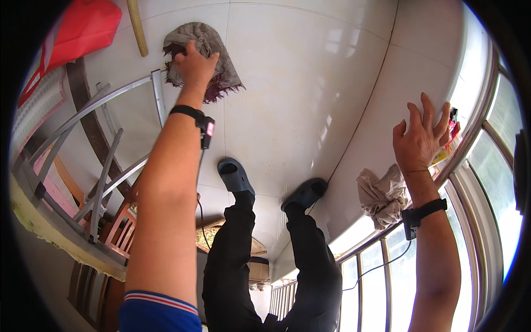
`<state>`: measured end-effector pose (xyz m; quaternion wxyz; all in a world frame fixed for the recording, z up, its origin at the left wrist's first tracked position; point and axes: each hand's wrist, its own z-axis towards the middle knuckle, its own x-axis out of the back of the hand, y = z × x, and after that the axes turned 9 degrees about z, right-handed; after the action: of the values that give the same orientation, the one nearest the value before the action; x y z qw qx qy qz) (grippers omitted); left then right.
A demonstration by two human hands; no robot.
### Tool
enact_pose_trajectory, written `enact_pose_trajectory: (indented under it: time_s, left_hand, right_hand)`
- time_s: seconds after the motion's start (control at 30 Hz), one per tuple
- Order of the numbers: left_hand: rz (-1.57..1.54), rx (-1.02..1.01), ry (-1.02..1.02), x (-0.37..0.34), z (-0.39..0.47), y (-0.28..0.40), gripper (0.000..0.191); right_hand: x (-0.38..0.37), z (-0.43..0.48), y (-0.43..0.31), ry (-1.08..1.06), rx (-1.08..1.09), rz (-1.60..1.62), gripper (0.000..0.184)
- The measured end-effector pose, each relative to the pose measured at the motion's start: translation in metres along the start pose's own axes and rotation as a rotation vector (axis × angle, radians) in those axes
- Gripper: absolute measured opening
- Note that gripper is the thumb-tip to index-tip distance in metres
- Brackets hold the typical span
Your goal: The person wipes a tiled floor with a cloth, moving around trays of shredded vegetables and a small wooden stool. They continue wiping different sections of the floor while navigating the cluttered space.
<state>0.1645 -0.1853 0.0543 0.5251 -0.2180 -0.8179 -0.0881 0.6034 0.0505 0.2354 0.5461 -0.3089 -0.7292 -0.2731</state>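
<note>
My left hand (197, 68) is over a grey-brown cloth (226, 62) with a ragged maroon fringe, its thumb and fingers spread across it. Whether the fingers grip the cloth or only rest on it, I cannot tell. My right hand (420, 139) holds nothing; its fingers are apart above the pale ledge beside the window. Just past its fingertips are small red, black and yellow items (452, 133), partly hidden by the hand. A crumpled beige cloth (381, 195) lies on the ledge near my right wrist.
Glossy pale floor tiles (286, 112) surround my blue clogs (235, 176). Metal window bars (386, 274) run along the right. At left are a metal-legged frame (110, 93), a red bag (85, 31), a wooden pole (137, 29) and a wooden chair (122, 228).
</note>
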Motion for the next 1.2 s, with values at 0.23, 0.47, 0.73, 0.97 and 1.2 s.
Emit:
enact_pose_trajectory:
  time_s: [0.23,0.47,0.73,0.97,1.2]
  left_hand:
    - [-0.027,-0.226,-0.067,-0.082,-0.153,-0.011,0.047]
    - [-0.135,-0.275,-0.503,-0.11,-0.283,-0.048,0.04]
    - [-0.438,-0.169,-0.287,0.017,-0.268,-0.079,0.033]
    - [-0.512,0.004,-0.019,0.11,-0.175,-0.073,0.031]
    - [-0.186,-0.125,0.212,0.081,-0.028,-0.05,0.044]
  right_hand:
    - [0.004,0.002,-0.007,0.001,-0.02,-0.046,0.043]
    - [0.002,0.0,-0.003,0.025,0.014,-0.044,0.041]
    - [0.009,0.0,-0.007,0.006,-0.031,0.031,0.042]
    - [0.01,0.002,-0.006,0.041,-0.017,0.101,0.042]
    - [0.009,0.002,-0.004,0.024,-0.018,0.086,0.043]
